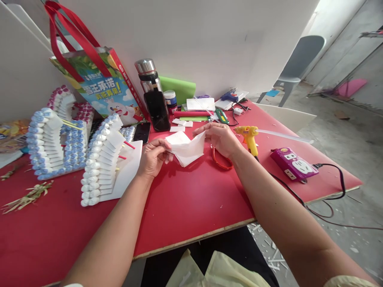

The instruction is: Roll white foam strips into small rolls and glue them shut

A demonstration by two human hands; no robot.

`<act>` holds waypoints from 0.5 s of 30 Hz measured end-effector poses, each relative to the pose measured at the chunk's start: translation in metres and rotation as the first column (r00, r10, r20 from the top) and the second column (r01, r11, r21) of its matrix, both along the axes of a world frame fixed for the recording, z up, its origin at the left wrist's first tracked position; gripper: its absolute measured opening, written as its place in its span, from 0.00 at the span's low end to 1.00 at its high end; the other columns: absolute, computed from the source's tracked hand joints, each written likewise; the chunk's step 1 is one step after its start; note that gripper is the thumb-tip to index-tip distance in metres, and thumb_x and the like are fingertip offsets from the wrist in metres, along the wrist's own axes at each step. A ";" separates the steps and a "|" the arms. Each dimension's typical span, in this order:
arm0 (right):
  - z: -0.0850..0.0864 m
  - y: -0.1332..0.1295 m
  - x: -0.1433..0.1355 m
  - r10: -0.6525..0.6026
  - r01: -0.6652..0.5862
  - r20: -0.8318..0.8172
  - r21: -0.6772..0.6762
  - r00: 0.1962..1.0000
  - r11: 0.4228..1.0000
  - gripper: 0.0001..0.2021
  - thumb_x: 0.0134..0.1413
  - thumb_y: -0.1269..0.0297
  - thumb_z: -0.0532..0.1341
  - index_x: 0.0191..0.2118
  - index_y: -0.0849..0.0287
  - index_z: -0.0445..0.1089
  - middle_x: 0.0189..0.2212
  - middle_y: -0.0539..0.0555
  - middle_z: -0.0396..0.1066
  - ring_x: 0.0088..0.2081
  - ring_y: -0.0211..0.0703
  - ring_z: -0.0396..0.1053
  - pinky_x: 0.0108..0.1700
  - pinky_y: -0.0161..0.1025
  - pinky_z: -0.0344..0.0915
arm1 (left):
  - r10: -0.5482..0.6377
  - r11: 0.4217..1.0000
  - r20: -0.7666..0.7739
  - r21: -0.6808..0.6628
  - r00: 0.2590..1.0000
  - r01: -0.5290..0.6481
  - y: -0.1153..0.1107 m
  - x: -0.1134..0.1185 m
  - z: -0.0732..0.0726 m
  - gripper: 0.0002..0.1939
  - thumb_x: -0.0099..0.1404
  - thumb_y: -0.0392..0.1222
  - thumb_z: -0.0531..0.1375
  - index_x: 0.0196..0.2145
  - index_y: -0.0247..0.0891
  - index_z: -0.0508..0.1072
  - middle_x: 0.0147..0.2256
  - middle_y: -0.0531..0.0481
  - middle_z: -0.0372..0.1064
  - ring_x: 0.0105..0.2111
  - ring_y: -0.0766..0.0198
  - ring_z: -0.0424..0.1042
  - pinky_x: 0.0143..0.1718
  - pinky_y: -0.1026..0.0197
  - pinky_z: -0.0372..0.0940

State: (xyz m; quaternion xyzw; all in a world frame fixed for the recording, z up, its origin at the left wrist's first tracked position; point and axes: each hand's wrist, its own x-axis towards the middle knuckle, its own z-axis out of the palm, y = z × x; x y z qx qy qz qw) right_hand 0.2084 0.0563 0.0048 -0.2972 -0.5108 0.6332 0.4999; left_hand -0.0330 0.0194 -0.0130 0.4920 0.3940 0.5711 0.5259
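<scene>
Thin white paper (190, 151) stretches between my two hands above the red table, with more white sheets lying behind and under it. My left hand (154, 156) pinches the left edge of the paper between thumb and fingers. The right edge of the paper is gripped by my right hand (220, 138), its fingers bent over the top corner. Just below my right hand lies an orange-red ring (221, 159). To the left of my left hand stands a curved white piece lined with white rolled tips (97, 163).
The red table (191, 207) also bears a yellow glue gun (249, 137), a purple power socket (295, 164) with a black cable, a steel flask (146, 73), a black phone (157, 111), a printed bag (104, 91) and blue-tipped pieces (46, 143). A grey chair (302, 59) stands beyond.
</scene>
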 end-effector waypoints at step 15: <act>0.013 -0.014 -0.007 0.286 -0.239 0.147 -0.272 0.947 0.932 0.22 0.55 0.47 0.66 0.43 0.65 0.73 0.40 0.66 0.78 0.37 0.48 0.78 0.38 0.39 0.75 | -0.184 0.978 -0.134 0.074 0.974 0.195 -0.009 0.007 0.001 0.04 0.63 0.34 0.59 0.30 0.35 0.72 0.25 0.50 0.71 0.18 0.68 0.68 0.16 0.67 0.56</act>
